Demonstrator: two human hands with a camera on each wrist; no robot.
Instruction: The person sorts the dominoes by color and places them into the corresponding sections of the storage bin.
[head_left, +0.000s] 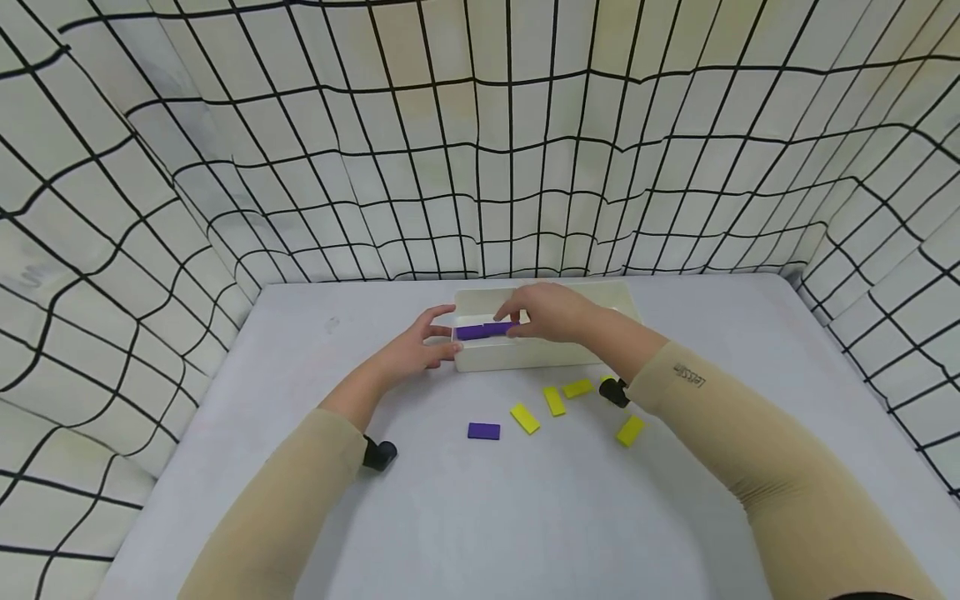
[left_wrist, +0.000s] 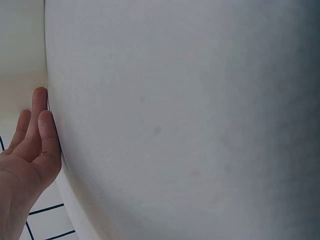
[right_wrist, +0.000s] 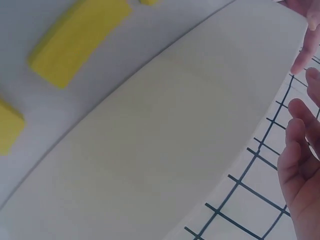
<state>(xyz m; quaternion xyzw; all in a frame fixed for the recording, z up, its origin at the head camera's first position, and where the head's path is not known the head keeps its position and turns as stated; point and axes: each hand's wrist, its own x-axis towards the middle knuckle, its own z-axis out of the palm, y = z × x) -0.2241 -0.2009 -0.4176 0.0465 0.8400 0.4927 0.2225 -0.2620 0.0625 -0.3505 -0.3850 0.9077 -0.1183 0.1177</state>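
Note:
A long white box (head_left: pixel 525 358) stands at the back of the table, two purple blocks (head_left: pixel 472 332) lying end to end inside its left part. My left hand (head_left: pixel 411 346) is at the box's left end, fingers spread and the thumb at the front corner; the left wrist view shows these fingers (left_wrist: pixel 39 102) fairly straight. Over the box's open top, my right hand (head_left: pixel 551 312) pinches the right-hand purple block between thumb and fingers. Seen from the right wrist, the curled right fingers (right_wrist: pixel 295 150) are above the rim, and the box wall hides the blocks.
In front of the box lie a loose purple block (head_left: pixel 483 431) and several yellow blocks (head_left: pixel 525 418), one of them (head_left: pixel 630 431) farther right and another partly behind the right wrist camera (head_left: pixel 613 392). Black-gridded white netting (head_left: pixel 495 167) encloses the table's back and sides.

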